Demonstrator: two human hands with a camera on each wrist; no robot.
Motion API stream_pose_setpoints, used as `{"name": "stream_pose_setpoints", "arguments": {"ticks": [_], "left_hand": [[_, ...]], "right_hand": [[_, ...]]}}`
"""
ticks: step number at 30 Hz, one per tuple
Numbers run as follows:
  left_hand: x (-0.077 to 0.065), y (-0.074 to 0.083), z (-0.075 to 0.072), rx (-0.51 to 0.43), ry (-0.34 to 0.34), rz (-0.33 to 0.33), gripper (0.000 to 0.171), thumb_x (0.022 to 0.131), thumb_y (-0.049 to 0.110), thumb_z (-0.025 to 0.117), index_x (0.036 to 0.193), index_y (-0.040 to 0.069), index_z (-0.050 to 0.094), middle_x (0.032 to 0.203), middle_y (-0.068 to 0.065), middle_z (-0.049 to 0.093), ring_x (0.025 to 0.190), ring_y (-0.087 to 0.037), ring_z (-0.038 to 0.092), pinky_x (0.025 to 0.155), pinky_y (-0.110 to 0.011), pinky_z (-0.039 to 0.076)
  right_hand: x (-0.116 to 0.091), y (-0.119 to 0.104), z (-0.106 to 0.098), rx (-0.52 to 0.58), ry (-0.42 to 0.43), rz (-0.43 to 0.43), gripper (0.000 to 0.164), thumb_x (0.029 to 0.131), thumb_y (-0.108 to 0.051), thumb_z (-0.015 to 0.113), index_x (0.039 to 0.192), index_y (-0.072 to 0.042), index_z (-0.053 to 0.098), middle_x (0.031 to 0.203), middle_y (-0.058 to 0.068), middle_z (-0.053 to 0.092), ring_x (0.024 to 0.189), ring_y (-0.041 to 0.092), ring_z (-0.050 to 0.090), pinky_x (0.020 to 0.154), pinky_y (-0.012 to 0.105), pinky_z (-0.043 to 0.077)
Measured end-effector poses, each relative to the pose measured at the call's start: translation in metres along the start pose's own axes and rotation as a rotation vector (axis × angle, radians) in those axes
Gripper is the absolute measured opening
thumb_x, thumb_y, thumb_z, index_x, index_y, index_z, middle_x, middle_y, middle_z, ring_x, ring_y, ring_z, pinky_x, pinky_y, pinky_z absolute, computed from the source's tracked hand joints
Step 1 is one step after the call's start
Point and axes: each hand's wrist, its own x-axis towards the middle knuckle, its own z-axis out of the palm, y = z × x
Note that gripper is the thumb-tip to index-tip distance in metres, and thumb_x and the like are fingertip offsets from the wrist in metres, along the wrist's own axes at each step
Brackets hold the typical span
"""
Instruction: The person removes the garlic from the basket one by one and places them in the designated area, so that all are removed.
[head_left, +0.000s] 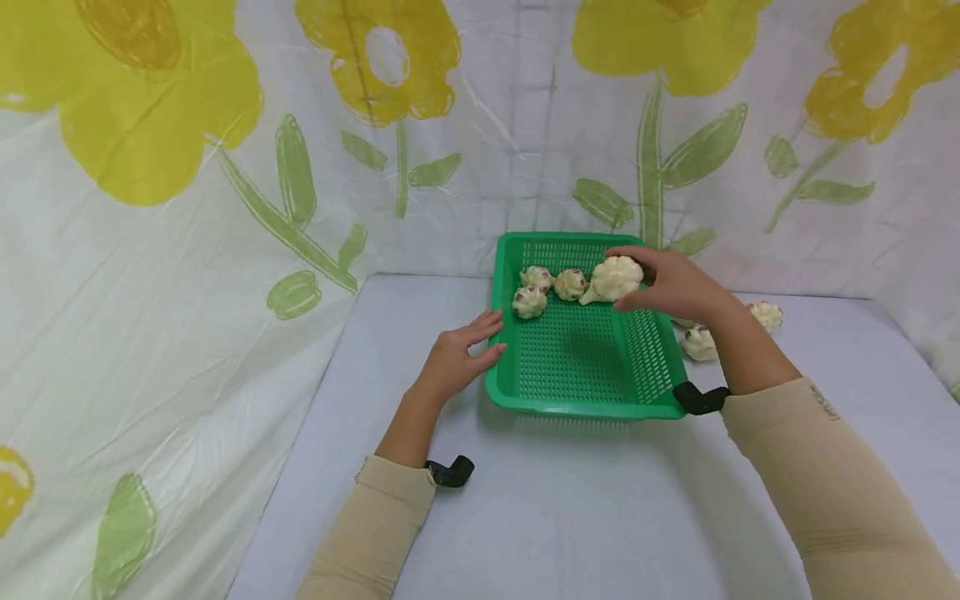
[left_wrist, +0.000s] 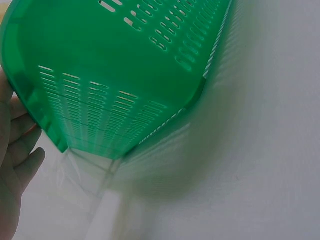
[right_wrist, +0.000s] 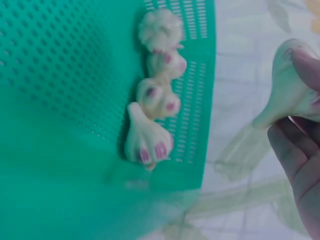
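A green plastic basket (head_left: 585, 411) stands on the table. My left hand (head_left: 456, 358) rests at its left rim with loosely extended fingers, also seen beside the basket wall (left_wrist: 95, 60) in the left wrist view. Over the basket's back right part, my right hand (head_left: 682, 283) grips a garlic bulb (right_wrist: 286, 95) between thumb and fingers, its stem sticking out. Several garlic bulbs (head_left: 529, 302) lie inside along the basket's back, and the right wrist view shows them in a row, one bulb (right_wrist: 148, 137) with its stem up to the left.
To the right of the basket, partly hidden by my right forearm, more garlic bulbs (head_left: 699, 343) lie on the white tabletop (head_left: 555, 508). A plastic curtain (head_left: 465, 192) with yellow flowers hangs behind the table and at its left side.
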Motion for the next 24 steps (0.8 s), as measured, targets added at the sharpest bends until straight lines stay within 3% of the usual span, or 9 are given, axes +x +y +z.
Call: {"name": "stream_pose_setpoints", "arguments": {"ticks": [5, 7, 9, 11, 16, 18, 21, 24], "left_hand": [[0.000, 0.000, -0.001, -0.009, 0.011, 0.005, 0.043, 0.093, 0.024, 0.070, 0.132, 0.007, 0.063, 0.143, 0.000, 0.055, 0.137, -0.011, 0.047, 0.107, -0.037, 0.046], [0.001, 0.000, -0.002, -0.014, 0.013, 0.001, 0.043, 0.093, 0.024, 0.070, 0.132, 0.007, 0.063, 0.143, 0.001, 0.055, 0.137, -0.011, 0.047, 0.107, -0.037, 0.045], [0.001, 0.001, -0.002, -0.015, 0.010, -0.008, 0.043, 0.093, 0.024, 0.069, 0.133, 0.008, 0.063, 0.144, 0.002, 0.055, 0.137, -0.010, 0.046, 0.108, -0.036, 0.045], [0.001, 0.001, -0.002, -0.020, 0.002, -0.018, 0.044, 0.093, 0.024, 0.069, 0.134, 0.009, 0.062, 0.144, 0.002, 0.054, 0.138, -0.009, 0.045, 0.108, -0.036, 0.044], [0.001, 0.002, -0.002, -0.030, -0.003, -0.035, 0.044, 0.093, 0.025, 0.069, 0.134, 0.010, 0.062, 0.144, 0.003, 0.054, 0.137, -0.009, 0.045, 0.109, -0.036, 0.044], [0.001, 0.002, -0.001, -0.029, -0.005, -0.035, 0.044, 0.093, 0.025, 0.069, 0.134, 0.009, 0.062, 0.144, 0.003, 0.054, 0.137, -0.009, 0.045, 0.109, -0.036, 0.044], [0.001, 0.001, -0.001, -0.031, -0.007, -0.036, 0.044, 0.093, 0.025, 0.069, 0.134, 0.009, 0.062, 0.144, 0.002, 0.054, 0.138, -0.009, 0.045, 0.109, -0.036, 0.044], [0.000, 0.001, 0.000, -0.038, -0.008, -0.038, 0.044, 0.093, 0.025, 0.069, 0.134, 0.009, 0.062, 0.144, 0.002, 0.054, 0.138, -0.009, 0.045, 0.109, -0.036, 0.044]], "right_hand": [[-0.015, 0.011, -0.010, 0.016, 0.104, 0.026, 0.081, 0.083, -0.043, 0.078, 0.152, -0.030, 0.037, 0.145, 0.012, 0.049, 0.129, 0.035, 0.051, 0.095, 0.055, 0.047], [-0.020, 0.016, -0.013, 0.036, 0.154, 0.036, 0.080, 0.084, -0.039, 0.078, 0.152, -0.030, 0.037, 0.146, 0.012, 0.049, 0.129, 0.033, 0.052, 0.094, 0.051, 0.048], [-0.026, 0.024, -0.017, 0.046, 0.209, 0.045, 0.079, 0.084, -0.037, 0.078, 0.152, -0.028, 0.038, 0.147, 0.011, 0.048, 0.130, 0.032, 0.051, 0.094, 0.038, 0.049], [-0.033, 0.033, -0.019, 0.051, 0.250, 0.071, 0.078, 0.085, -0.038, 0.077, 0.152, -0.033, 0.038, 0.148, 0.010, 0.047, 0.133, 0.032, 0.049, 0.095, 0.038, 0.048], [-0.051, 0.058, -0.020, 0.109, 0.341, 0.121, 0.078, 0.086, -0.037, 0.076, 0.152, -0.039, 0.034, 0.153, 0.009, 0.041, 0.142, 0.031, 0.039, 0.110, 0.039, 0.041], [-0.058, 0.069, -0.019, 0.128, 0.383, 0.137, 0.080, 0.086, -0.034, 0.077, 0.153, -0.037, 0.033, 0.153, 0.008, 0.041, 0.143, 0.028, 0.038, 0.111, 0.024, 0.040], [-0.067, 0.087, -0.014, 0.121, 0.449, 0.176, 0.080, 0.086, -0.034, 0.076, 0.153, -0.037, 0.032, 0.154, 0.008, 0.041, 0.142, 0.025, 0.039, 0.103, 0.011, 0.039], [-0.075, 0.104, -0.008, 0.125, 0.516, 0.218, 0.079, 0.087, -0.034, 0.076, 0.153, -0.039, 0.032, 0.154, 0.009, 0.040, 0.140, 0.026, 0.041, 0.109, 0.020, 0.040]]}}
